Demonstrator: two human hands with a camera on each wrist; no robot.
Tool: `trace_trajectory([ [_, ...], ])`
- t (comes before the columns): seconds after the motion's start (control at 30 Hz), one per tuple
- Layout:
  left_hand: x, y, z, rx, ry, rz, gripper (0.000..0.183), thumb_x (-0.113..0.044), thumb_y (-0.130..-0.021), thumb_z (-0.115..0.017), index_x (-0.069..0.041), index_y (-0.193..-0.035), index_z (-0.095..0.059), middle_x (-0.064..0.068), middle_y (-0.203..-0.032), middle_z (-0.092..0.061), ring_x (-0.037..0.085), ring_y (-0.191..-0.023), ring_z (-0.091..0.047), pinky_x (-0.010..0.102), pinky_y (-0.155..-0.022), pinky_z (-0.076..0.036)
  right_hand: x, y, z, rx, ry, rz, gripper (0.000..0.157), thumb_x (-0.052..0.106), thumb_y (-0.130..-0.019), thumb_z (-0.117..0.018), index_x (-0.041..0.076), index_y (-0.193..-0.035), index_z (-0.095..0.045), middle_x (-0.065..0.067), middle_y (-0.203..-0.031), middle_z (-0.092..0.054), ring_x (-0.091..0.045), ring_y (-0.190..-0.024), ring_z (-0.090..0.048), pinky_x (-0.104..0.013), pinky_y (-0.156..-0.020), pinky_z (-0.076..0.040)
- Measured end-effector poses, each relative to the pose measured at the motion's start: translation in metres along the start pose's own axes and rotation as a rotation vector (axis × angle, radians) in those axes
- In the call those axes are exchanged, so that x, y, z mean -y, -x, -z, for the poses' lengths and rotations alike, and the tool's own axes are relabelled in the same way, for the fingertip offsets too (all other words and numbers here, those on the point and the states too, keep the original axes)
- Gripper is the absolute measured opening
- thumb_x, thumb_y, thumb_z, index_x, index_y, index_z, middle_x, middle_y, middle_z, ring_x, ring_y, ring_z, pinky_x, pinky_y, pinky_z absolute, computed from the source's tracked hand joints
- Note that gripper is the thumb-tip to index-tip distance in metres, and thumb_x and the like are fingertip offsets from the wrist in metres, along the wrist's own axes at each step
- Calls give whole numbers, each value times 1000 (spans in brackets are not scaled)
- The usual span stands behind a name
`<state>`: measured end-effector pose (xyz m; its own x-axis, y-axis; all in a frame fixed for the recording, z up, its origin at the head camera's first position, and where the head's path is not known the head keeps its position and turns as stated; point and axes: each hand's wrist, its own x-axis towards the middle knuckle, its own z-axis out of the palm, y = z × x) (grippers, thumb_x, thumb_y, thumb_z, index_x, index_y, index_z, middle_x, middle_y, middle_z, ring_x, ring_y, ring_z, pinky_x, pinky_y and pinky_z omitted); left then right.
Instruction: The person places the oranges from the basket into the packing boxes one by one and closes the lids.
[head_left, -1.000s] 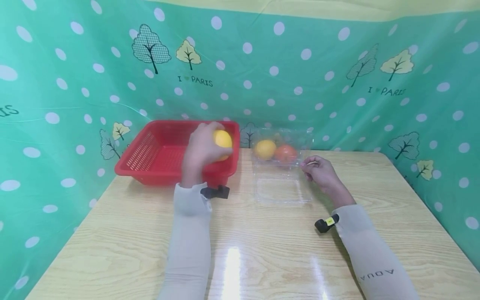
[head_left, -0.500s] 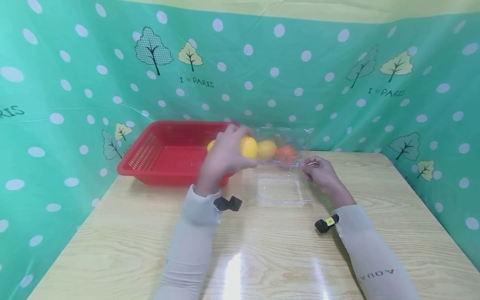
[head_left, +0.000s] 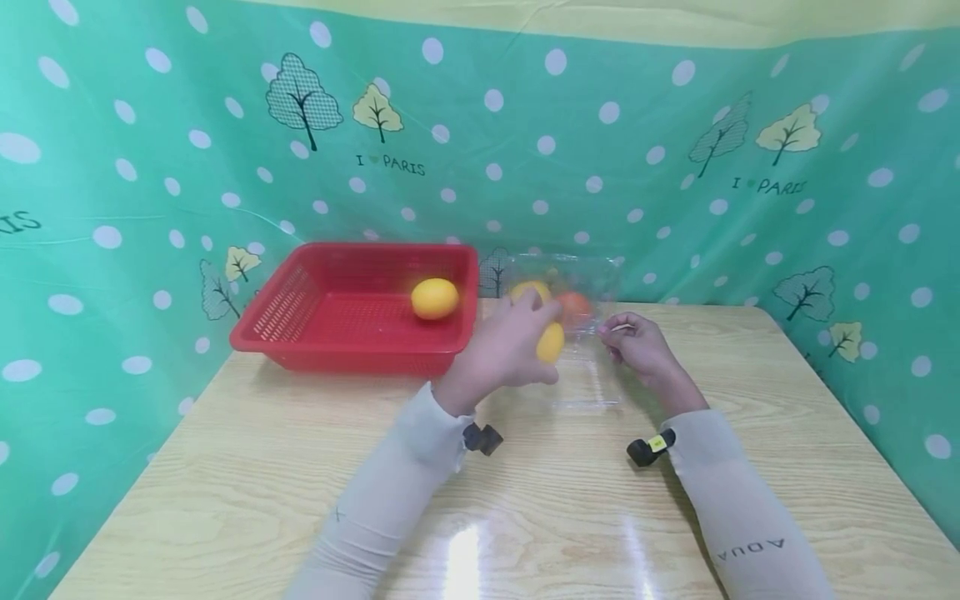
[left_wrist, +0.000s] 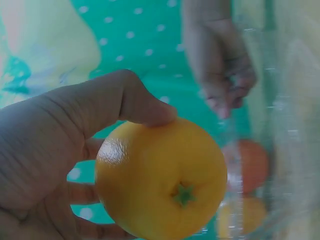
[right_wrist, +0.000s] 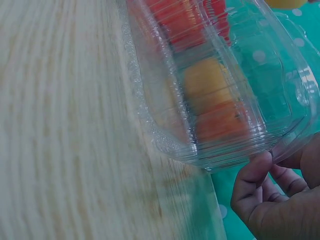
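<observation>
My left hand grips an orange, thumb on one side and fingers round the other; its green star-shaped stem end shows in the left wrist view. The hand is over the near half of a clear plastic clamshell box, which lies unfolded. With thumb and fingertips, my right hand pinches the box's right edge. Inside the far half sit another orange-yellow fruit, partly hidden by my left hand, and a round red fruit.
To the left stands a red plastic basket with slotted sides, holding one yellow-orange fruit near its right wall. Both stand at the back of a pale wooden table. A green dotted cloth hangs right behind and along the sides.
My left hand has carried the orange out of the basket and rightward to the clamshell box, uncovering the fruit left in the basket. My right hand keeps its pinch at the box's edge.
</observation>
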<state>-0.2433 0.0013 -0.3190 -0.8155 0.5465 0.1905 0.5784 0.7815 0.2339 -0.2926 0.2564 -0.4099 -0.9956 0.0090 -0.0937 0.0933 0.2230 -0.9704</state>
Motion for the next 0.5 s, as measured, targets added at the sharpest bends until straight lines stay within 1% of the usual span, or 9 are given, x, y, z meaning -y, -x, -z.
trace_trajectory([
  [0.07, 1, 0, -8, 5, 16, -22, 71, -34, -72, -86, -26, -136, -54, 6, -126, -49, 31, -113, -46, 35, -64, -53, 3, 2, 0, 7, -4, -8, 16, 10, -103, -59, 0, -114, -54, -1, -89, -61, -12, -78, -55, -22, -65, -49],
  [0.13, 3, -1, -14, 5, 25, -47, 69, -33, -74, -86, -27, -135, -54, 5, -127, -49, 32, -116, -45, 34, -63, -53, 7, 5, 0, 14, -6, -12, 17, 9, -103, -59, -2, -115, -54, -2, -89, -61, -12, -77, -55, -23, -64, -49],
  [0.23, 8, -3, -22, -2, 31, -97, 70, -30, -74, -87, -28, -136, -55, 5, -131, -50, 32, -121, -43, 34, -70, -55, 6, 3, 0, 14, -6, -17, 15, 8, -103, -58, -1, -115, -54, -3, -91, -61, -14, -79, -56, -23, -64, -49],
  [0.3, 12, -6, -26, 12, 35, -128, 72, -28, -73, -89, -27, -137, -55, 5, -132, -50, 29, -119, -46, 34, -75, -55, 3, 1, 0, 10, -1, -13, 15, 9, -103, -58, 0, -115, -55, -2, -92, -61, -14, -80, -56, -23, -64, -49],
  [0.37, 15, -9, -31, 32, 31, -160, 77, -25, -73, -89, -26, -141, -54, 5, -133, -50, 25, -117, -48, 35, -84, -53, -2, -3, 1, 4, 0, -13, 14, 9, -103, -58, 2, -115, -56, -1, -93, -60, -14, -81, -56, -23, -64, -48],
  [0.43, 18, -12, -36, 54, 33, -176, 78, -23, -72, -89, -25, -142, -55, 5, -134, -51, 22, -113, -50, 36, -88, -51, -1, -2, 1, 1, 4, -10, 15, 10, -103, -59, 1, -115, -56, -1, -92, -60, -14, -81, -55, -23, -64, -48],
  [0.5, 19, -14, -41, 72, 41, -180, 76, -23, -72, -88, -23, -142, -57, 4, -134, -51, 21, -112, -49, 35, -89, -50, -1, -1, 0, -2, 10, -6, 13, 10, -103, -59, 2, -113, -57, -1, -91, -60, -14, -80, -55, -23, -64, -48],
])
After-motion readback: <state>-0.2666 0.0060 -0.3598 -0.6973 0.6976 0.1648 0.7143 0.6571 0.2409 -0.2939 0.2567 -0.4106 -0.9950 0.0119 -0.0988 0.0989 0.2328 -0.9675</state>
